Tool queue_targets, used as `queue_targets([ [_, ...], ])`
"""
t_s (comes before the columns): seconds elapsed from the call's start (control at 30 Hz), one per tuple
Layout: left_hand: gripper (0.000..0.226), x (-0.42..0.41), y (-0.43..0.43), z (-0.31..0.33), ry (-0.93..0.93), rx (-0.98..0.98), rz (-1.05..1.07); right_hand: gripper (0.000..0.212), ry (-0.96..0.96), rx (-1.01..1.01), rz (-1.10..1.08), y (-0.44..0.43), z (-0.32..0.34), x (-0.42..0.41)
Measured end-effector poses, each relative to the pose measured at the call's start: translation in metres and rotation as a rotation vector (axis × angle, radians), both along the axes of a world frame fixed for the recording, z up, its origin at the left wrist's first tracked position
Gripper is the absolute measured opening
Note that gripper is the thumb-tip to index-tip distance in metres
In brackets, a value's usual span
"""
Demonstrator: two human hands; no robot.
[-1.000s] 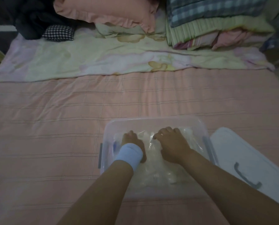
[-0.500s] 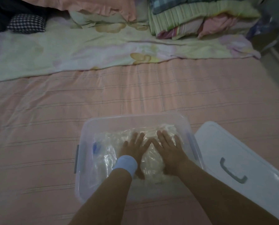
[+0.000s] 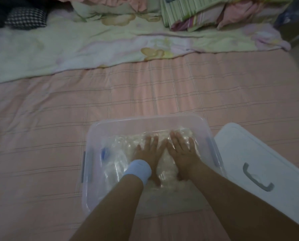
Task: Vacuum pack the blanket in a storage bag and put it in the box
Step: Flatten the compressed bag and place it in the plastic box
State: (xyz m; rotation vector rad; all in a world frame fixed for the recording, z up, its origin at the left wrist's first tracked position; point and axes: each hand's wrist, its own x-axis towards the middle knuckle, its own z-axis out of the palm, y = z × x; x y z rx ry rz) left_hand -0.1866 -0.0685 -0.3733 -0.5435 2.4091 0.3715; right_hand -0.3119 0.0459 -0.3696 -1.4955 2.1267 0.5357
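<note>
The box (image 3: 145, 119) sits on the bed (image 3: 58, 119), open, with the bag (image 3: 119, 162) already inside it. The step in hand looks like pressing the bag down so it lies below the rim.

To do it well, start from the left. That end holds the blue valve (image 3: 104, 153), so pressure there should be light and kept off the valve itself, or the seal may give and let air back in. The left hand (image 3: 148, 152), with a pale wristband (image 3: 138, 171), lies palm down in the middle of the bag, fingers straight and a little spread, gripping nothing. The right hand (image 3: 181, 150) lies just beside it in the same way, flat and holding nothing. Flat palms suit the job, since they spread the load without creasing the plastic. Both hands press the middle and right, so the left part probably wants a push next, then the corners, until nothing stands above the rim. The lid (image 3: 249, 153) lies on the bed just beside the box on the right, handle up, ready to go on.

The bag is clear, glossy and wrinkled, and fills most of the box floor. The blanket (image 3: 168, 186) shows through as a pale cream mass. The frame is dim and slightly blurred, so how tightly it is packed is hard to tell.
</note>
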Motion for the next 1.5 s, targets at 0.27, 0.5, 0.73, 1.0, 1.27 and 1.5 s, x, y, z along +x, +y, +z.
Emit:
queue_targets([
  [0.27,0.058,0.069,-0.035,0.09,0.209,-0.016,0.112,0.085,-0.076,-0.019,-0.049,-0.023,0.066,0.026],
  [0.5,0.127,0.107,-0.02,0.081,-0.215,-0.218,-0.194,0.136,-0.273,0.014,0.011,-0.041,0.067,0.095],
  [0.73,0.147,0.106,-0.018,0.042,-0.153,-0.331,-0.118,0.155,-0.055,0.067,-0.114,-0.029,0.011,0.116],
  [1.0,0.16,0.091,-0.032,0.003,-0.132,-0.311,-0.031,0.161,-0.028,0.058,-0.177,-0.057,-0.015,0.114],
  [1.27,0.155,0.094,-0.027,0.016,-0.166,-0.285,-0.029,0.142,-0.235,0.136,-0.163,-0.053,0.01,0.099],
  [1.5,0.113,0.065,-0.04,0.088,-0.456,-0.093,-0.007,0.055,-0.015,-0.308,-0.03,-0.02,0.081,0.004],
])
